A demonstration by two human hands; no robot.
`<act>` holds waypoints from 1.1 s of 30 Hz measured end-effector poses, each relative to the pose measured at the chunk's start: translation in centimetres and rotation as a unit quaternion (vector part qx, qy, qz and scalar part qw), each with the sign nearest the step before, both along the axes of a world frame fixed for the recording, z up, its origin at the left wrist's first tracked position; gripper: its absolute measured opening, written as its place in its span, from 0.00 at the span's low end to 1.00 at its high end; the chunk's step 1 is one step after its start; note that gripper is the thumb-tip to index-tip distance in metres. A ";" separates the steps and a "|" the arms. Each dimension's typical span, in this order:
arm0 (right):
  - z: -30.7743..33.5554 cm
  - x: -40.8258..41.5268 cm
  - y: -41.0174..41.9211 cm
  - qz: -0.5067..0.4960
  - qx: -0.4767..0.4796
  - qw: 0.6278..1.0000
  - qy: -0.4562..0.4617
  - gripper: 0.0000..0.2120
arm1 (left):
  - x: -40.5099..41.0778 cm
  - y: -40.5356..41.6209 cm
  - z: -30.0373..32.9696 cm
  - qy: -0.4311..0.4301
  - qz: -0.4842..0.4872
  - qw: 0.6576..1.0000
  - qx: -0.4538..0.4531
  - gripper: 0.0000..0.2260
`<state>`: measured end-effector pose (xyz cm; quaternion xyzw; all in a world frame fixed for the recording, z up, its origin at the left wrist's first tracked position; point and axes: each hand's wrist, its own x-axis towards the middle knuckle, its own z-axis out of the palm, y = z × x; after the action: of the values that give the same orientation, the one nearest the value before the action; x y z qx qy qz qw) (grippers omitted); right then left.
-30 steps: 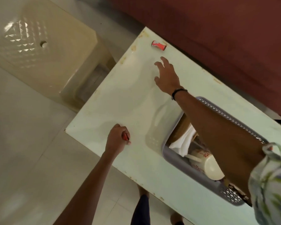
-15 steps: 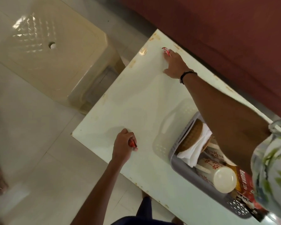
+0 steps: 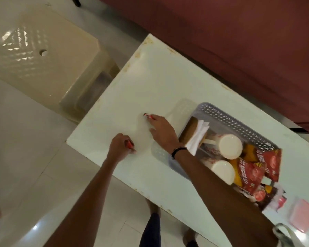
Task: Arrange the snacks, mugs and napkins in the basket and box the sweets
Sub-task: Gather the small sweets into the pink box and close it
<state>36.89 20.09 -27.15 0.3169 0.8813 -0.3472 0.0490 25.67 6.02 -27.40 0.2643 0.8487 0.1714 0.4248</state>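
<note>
Sweets sit pinched in both our hands: left hand (image 3: 120, 146) fingers clench one (image 3: 130, 144), right hand (image 3: 163, 131) fingers grip another (image 3: 149, 116), beside the basket (image 3: 239, 120) of mugs (image 3: 229, 147).

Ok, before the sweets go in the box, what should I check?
1. Left hand closed on a red sweet: ok.
2. Right hand pinching a second sweet at its fingertips: ok.
3. Pink box open: cannot tell.
4. Way to the box: not ok, the basket lies between.
5. Mugs, napkins, snack packets in the basket: ok.
</note>
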 end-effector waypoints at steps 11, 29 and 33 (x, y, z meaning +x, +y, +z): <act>11.1 15.5 -0.4 -0.276 -0.091 0.915 0.281 0.04 | 15.3 5.2 11.2 -0.210 0.246 0.919 0.224 0.09; 8.0 50.3 -1.3 -0.632 -0.032 0.751 0.189 0.10 | 49.3 14.6 9.0 -0.221 0.016 0.958 0.181 0.14; 7.6 51.1 -1.5 -0.626 -0.021 0.760 0.173 0.10 | 49.6 13.4 7.2 -0.213 0.030 0.965 0.148 0.18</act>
<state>87.98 18.62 -19.58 0.7314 0.4727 -0.3683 -0.3256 75.32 19.40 -20.21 0.2560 0.7116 0.3597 0.5465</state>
